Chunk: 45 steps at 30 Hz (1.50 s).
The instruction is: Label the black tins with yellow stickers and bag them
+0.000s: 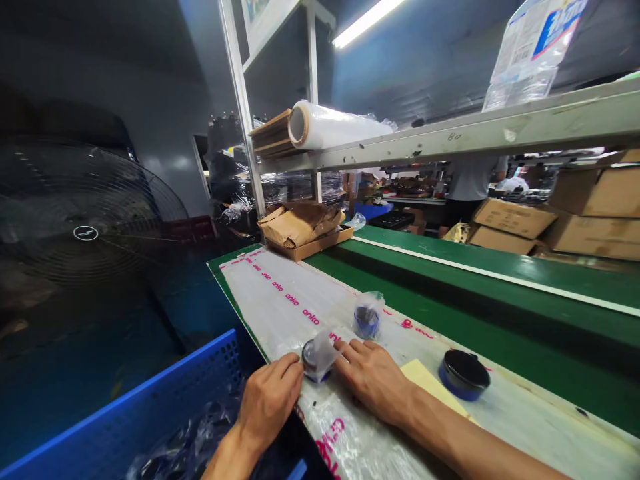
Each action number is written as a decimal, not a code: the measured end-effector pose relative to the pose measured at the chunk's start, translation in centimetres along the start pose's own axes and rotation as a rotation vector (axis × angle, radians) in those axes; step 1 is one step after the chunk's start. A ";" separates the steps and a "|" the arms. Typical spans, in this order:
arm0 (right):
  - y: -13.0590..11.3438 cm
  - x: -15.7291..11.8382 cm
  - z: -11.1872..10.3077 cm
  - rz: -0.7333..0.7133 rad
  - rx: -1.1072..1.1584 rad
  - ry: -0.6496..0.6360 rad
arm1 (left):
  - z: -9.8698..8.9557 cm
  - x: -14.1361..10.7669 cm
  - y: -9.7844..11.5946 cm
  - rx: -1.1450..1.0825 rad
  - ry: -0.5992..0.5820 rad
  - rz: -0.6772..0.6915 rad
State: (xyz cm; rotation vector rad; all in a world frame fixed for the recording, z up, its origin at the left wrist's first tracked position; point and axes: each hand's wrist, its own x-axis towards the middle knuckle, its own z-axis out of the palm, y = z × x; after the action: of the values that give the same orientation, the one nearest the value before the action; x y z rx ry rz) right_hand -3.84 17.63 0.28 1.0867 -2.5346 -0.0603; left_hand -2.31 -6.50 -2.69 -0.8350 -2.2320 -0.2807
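Observation:
Between my hands a small round dark item (pixel 311 357) with a blue lower side sits inside a clear plastic bag (pixel 327 348). My left hand (pixel 273 393) has its fingers pinched together at the near left edge of this bagged item. My right hand (pixel 373 377) is curled at the bag's right side, its fingertips on the plastic. Just beyond the right hand stands another bagged round blue item (pixel 367 323). An unbagged round black-topped item (pixel 465 373) with a blue side rests to the right. Yellow paper (pixel 434 387) lies partly behind my right forearm.
A plastic-covered white board (pixel 260 300) with pink print lies on the green table (pixel 415 287). A blue crate (pixel 200 373) holding bagged things stands at the lower left. An open carton (pixel 320 245) sits at the far end. Above runs a shelf (pixel 450 140); a large fan (pixel 85 233) stands left.

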 end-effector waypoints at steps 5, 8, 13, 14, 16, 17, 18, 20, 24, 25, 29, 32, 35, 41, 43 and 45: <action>-0.1 0.7 -0.2 0.083 0.028 -0.051 | 0.5 0.2 0.1 -0.003 -0.041 -0.084; -0.4 1.0 0.2 0.129 0.048 -0.064 | 0.4 0.5 0.4 -0.024 -0.084 -0.142; -0.9 1.1 1.6 0.125 0.091 -0.102 | 0.2 0.9 1.2 -0.016 -0.184 -0.201; -0.9 1.1 1.7 0.119 0.101 -0.110 | 0.3 0.9 1.2 -0.007 -0.203 -0.212; -0.8 1.2 1.6 0.121 0.120 -0.118 | 0.4 1.1 1.1 0.005 -0.226 -0.251; -0.7 1.3 1.5 0.126 0.131 -0.121 | 0.5 1.2 1.0 0.011 -0.225 -0.283; -0.6 1.4 1.3 0.130 0.142 -0.124 | 0.6 1.3 0.9 0.014 -0.217 -0.314; -0.6 1.5 0.8 0.135 0.166 -0.129 | 0.7 1.7 0.8 -0.019 -0.217 -0.344; -0.6 1.8 0.2 0.163 0.208 -0.131 | 0.5 2.7 1.0 -0.184 -0.353 -0.391; -0.7 1.8 0.1 0.173 0.218 -0.130 | 0.5 3.0 1.1 -0.208 -0.380 -0.432; -0.6 1.9 -0.3 0.210 0.277 -0.117 | 0.4 3.8 1.4 -0.253 -0.401 -0.533; -0.4 1.8 -1.0 0.228 0.345 -0.086 | 0.5 4.6 0.9 -0.287 -0.394 -0.639; -0.4 1.8 -1.6 0.287 0.400 -0.042 | 0.3 5.9 0.1 -0.393 -0.431 -0.755; 0.2 2.3 -1.7 0.454 0.431 0.025 | 0.1 7.8 -0.4 -0.614 -0.512 -0.833; 0.6 2.4 -1.7 0.501 0.416 0.035 | 0.5 8.0 -0.3 -0.626 -0.493 -0.816; 1.1 2.5 -2.0 0.523 0.390 0.040 | 0.8 8.1 -0.1 -0.615 -0.463 -0.794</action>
State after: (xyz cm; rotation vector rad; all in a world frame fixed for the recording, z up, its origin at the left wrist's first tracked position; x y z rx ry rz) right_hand -5.43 16.83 3.14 0.4984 -2.7726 0.6075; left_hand -7.09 -2.31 2.37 -0.2509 -2.8850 -1.3076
